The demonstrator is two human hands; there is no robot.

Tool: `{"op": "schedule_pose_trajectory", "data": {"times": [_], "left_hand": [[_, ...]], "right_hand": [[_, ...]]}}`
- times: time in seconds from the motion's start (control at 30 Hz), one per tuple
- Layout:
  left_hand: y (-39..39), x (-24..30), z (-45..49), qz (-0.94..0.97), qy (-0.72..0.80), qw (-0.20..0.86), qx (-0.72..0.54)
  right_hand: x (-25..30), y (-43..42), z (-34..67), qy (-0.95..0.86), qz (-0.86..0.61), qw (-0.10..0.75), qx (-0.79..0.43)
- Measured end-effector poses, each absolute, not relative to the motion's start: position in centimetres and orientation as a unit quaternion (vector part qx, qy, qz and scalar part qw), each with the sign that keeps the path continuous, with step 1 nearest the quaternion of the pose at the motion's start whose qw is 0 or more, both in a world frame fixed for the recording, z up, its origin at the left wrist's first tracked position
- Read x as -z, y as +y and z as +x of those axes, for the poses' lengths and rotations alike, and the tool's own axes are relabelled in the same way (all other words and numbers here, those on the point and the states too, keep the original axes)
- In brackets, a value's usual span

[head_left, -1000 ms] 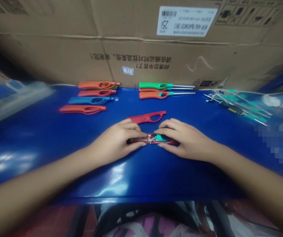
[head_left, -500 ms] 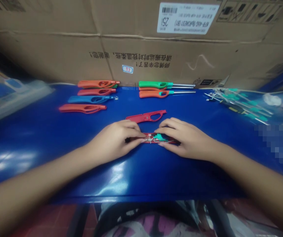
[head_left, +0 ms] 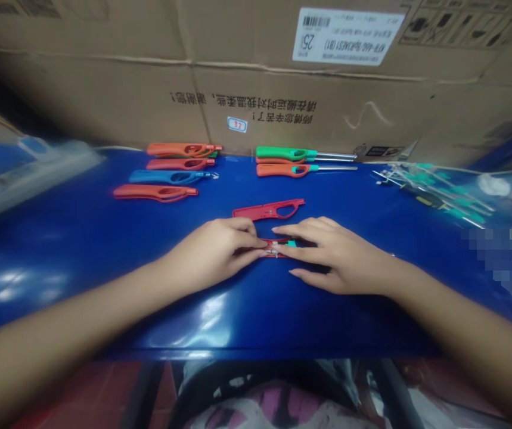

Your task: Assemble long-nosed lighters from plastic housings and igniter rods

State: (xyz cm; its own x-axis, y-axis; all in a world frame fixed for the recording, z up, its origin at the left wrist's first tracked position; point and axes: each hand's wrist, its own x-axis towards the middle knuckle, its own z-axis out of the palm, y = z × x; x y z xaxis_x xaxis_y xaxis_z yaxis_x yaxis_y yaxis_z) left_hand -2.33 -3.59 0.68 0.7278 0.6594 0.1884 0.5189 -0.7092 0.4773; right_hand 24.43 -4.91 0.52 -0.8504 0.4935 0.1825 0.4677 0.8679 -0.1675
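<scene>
A red lighter casing half (head_left: 281, 242) lies on the blue table, with a teal trigger piece (head_left: 291, 243) and thin white wires inside. My left hand (head_left: 226, 245) pinches its left end between thumb and fingers. My right hand (head_left: 331, 253) is over its right part with fingers spread; one fingertip touches the inner parts near the middle. The hand hides the casing's right end. Just beyond lies a matching red casing half (head_left: 260, 211), its inner side up, touched by neither hand.
Orange, red and blue lighter casings (head_left: 161, 176) lie at the back left. Lighters with metal tubes, a green one (head_left: 282, 154) among them, lie at the back centre. Metal rods with teal parts (head_left: 443, 185) are at right. A cardboard box (head_left: 117, 95) stands behind.
My right hand has let go of the casing's right side and spread its fingers, one reaching left onto the inner parts. My left hand keeps its pinch. The view has shifted slightly.
</scene>
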Motion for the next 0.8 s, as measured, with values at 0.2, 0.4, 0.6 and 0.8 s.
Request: {"op": "schedule_pose_trajectory", "data": {"times": [0.2,0.4,0.6,0.8], "left_hand": [[-3.58,-0.66,-2.51,0.905,0.326,0.212,-0.172],[-3.35,-0.73,-2.55,0.903,0.328,0.217,-0.172],[-3.42,-0.75,-2.45,0.898,0.340,0.217,-0.175],[-3.54,-0.85,-2.31,0.889,0.354,0.228,-0.180]], "right_hand": [[-0.61,-4.92,24.47,-0.965,-0.242,0.089,-0.049],[-0.71,-4.96,24.34,-0.961,-0.261,0.082,-0.052],[-0.85,-4.86,24.43,-0.961,-0.257,0.082,-0.053],[-1.04,-4.95,24.44,-0.962,-0.255,0.074,-0.060]]}}
